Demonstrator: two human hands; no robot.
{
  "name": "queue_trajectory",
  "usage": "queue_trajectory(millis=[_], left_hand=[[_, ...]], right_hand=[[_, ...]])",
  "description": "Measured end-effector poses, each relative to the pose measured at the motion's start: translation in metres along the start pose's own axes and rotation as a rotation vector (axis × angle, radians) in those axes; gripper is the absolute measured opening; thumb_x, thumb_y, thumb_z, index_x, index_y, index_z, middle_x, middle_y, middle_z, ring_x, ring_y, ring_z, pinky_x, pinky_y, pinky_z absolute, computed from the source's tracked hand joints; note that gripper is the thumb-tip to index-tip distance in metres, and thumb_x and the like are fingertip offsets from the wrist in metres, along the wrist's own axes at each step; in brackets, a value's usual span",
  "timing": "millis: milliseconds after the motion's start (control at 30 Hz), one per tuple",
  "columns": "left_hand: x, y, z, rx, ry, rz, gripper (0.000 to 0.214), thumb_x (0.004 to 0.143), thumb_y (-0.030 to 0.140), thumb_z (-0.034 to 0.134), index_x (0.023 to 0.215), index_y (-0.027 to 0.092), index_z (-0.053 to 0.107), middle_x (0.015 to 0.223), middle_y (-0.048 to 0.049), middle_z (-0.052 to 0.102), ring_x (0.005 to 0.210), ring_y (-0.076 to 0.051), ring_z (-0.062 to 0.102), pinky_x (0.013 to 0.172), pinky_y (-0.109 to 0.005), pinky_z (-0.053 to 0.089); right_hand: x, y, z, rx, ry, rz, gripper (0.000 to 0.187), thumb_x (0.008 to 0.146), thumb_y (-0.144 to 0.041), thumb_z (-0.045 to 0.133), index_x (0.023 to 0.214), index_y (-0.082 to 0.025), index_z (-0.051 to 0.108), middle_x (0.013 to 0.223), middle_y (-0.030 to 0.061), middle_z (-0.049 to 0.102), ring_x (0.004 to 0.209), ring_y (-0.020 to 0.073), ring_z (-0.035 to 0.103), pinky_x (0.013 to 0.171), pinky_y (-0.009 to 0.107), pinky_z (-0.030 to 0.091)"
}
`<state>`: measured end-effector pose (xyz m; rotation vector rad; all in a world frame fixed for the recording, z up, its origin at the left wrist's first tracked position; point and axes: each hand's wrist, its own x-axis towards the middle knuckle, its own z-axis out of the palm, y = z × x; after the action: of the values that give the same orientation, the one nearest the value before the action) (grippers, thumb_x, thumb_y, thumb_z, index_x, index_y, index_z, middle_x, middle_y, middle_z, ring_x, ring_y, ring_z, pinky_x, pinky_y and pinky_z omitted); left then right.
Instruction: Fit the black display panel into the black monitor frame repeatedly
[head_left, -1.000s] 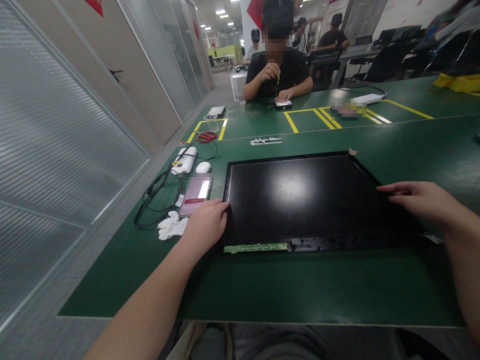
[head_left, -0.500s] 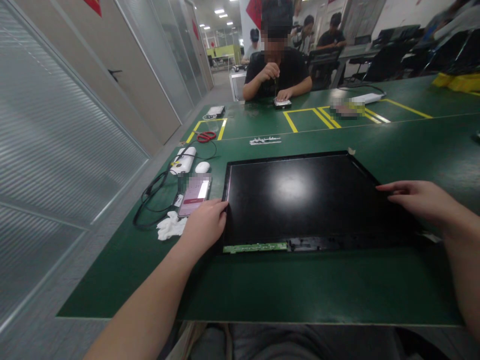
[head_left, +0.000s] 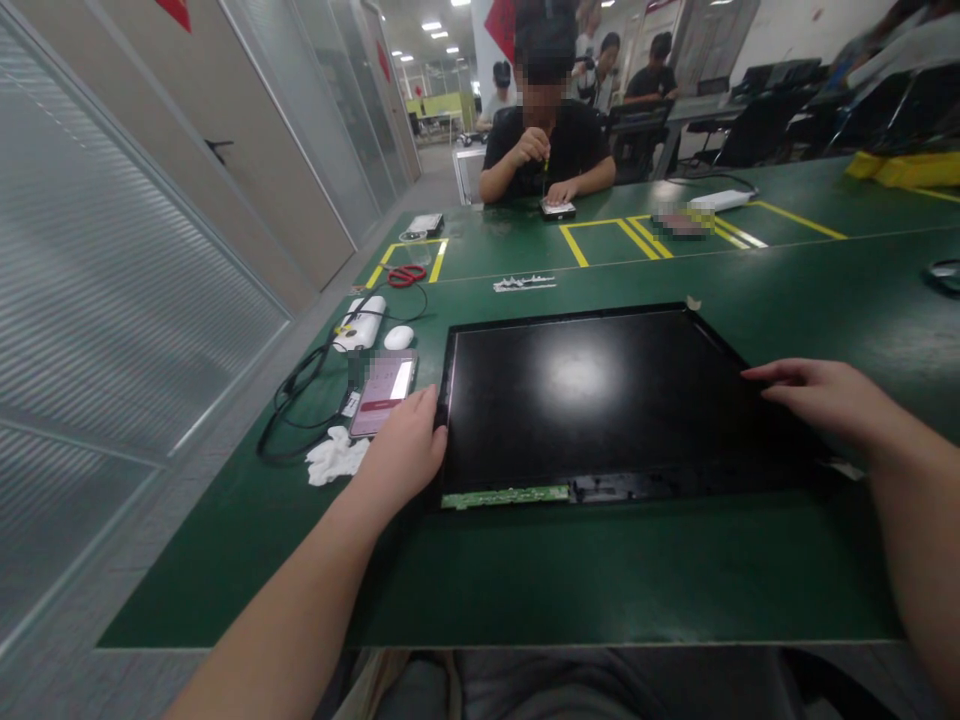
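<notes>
A black LCD monitor panel point(head_left: 600, 410) in a thin dark frame lies flat on the green table, its glossy face up with a bright reflection. A narrow green circuit board point(head_left: 506, 496) runs along the left part of its near edge. My left hand point(head_left: 405, 445) is closed around the panel's left edge, its thumb by the rim and some fingertips hidden. At the opposite side my right hand point(head_left: 817, 395) pinches the right edge between thumb and fingers. A small pale tab point(head_left: 693, 303) sticks out at the far right corner.
Left of the panel are a phone point(head_left: 384, 390), crumpled white tissue point(head_left: 336, 456), a white mouse point(head_left: 399, 338), a white device point(head_left: 360, 323) with black cable, and red-handled scissors point(head_left: 407, 276). A white strip point(head_left: 525, 284) lies beyond. Across the table a person point(head_left: 547, 150) works with a screwdriver.
The fingers of my left hand have shifted slightly at the panel's left edge. My right hand keeps its place on the panel. The whole view has moved a little.
</notes>
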<state>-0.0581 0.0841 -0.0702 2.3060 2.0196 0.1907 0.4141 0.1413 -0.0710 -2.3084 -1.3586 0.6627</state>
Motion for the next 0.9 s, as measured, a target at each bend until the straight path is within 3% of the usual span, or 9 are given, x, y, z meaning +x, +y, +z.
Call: queue_trajectory(millis=[133, 367, 467, 567, 667, 800, 900], left_hand=[[0.003, -0.003, 0.004, 0.064, -0.025, 0.001, 0.040, 0.093, 0.021, 0.047, 0.123, 0.002, 0.065, 0.145, -0.0295, 0.053, 0.134, -0.039, 0.053, 0.113, -0.052, 0.040], [0.009, -0.005, 0.004, 0.015, -0.040, 0.010, 0.038, 0.090, 0.016, 0.047, 0.119, 0.001, 0.067, 0.141, -0.0269, 0.058, 0.132, -0.036, 0.055, 0.115, -0.047, 0.040], [0.011, -0.007, 0.003, -0.103, -0.012, -0.017, 0.033, 0.085, 0.014, 0.050, 0.110, 0.008, 0.070, 0.140, -0.0235, 0.060, 0.132, -0.034, 0.057, 0.114, -0.047, 0.042], [0.011, -0.007, 0.001, -0.280, 0.071, -0.083, 0.031, 0.081, 0.013, 0.051, 0.104, 0.015, 0.070, 0.137, -0.0173, 0.065, 0.128, -0.032, 0.060, 0.111, -0.047, 0.045], [0.009, -0.003, -0.002, -0.583, 0.129, -0.212, 0.035, 0.080, 0.018, 0.053, 0.111, 0.016, 0.067, 0.116, -0.0118, 0.074, 0.113, -0.030, 0.068, 0.102, -0.046, 0.052], [0.009, 0.010, -0.009, -1.173, 0.080, -0.461, 0.034, 0.076, 0.018, 0.058, 0.109, 0.017, 0.064, 0.075, -0.0011, 0.073, 0.068, -0.021, 0.071, 0.070, -0.035, 0.060], [0.008, 0.021, -0.016, -1.378, 0.125, -0.621, 0.027, 0.072, 0.012, 0.061, 0.099, 0.018, 0.065, 0.060, 0.0036, 0.065, 0.047, -0.014, 0.061, 0.051, -0.024, 0.052]], right_hand=[[0.001, 0.001, 0.000, -0.018, 0.010, -0.032, 0.031, 0.063, -0.022, 0.060, 0.091, -0.021, 0.074, 0.086, 0.0064, 0.074, 0.084, 0.0240, 0.066, 0.083, 0.035, 0.050], [0.005, 0.004, 0.001, -0.041, 0.013, -0.096, 0.040, 0.061, -0.020, 0.058, 0.098, -0.019, 0.074, 0.087, 0.0068, 0.072, 0.083, 0.0228, 0.066, 0.081, 0.034, 0.050], [0.003, 0.003, 0.001, -0.109, 0.003, -0.093, 0.046, 0.063, -0.020, 0.056, 0.105, -0.018, 0.075, 0.078, 0.0053, 0.070, 0.074, 0.0219, 0.063, 0.073, 0.034, 0.049], [0.003, 0.003, 0.001, -0.143, 0.010, -0.091, 0.047, 0.064, -0.021, 0.056, 0.106, -0.017, 0.076, 0.071, 0.0049, 0.068, 0.066, 0.0214, 0.061, 0.067, 0.034, 0.047], [0.006, 0.006, 0.002, -0.125, 0.006, -0.124, 0.047, 0.063, -0.022, 0.056, 0.104, -0.017, 0.076, 0.068, 0.0048, 0.068, 0.063, 0.0215, 0.061, 0.062, 0.033, 0.046], [0.011, 0.011, 0.002, -0.107, 0.000, -0.128, 0.044, 0.063, -0.022, 0.057, 0.102, -0.019, 0.076, 0.071, 0.0053, 0.071, 0.065, 0.0224, 0.065, 0.062, 0.033, 0.047], [0.015, 0.016, 0.004, -0.083, -0.002, -0.118, 0.044, 0.063, -0.020, 0.058, 0.103, -0.019, 0.076, 0.076, 0.0061, 0.073, 0.070, 0.0228, 0.067, 0.064, 0.032, 0.049]])
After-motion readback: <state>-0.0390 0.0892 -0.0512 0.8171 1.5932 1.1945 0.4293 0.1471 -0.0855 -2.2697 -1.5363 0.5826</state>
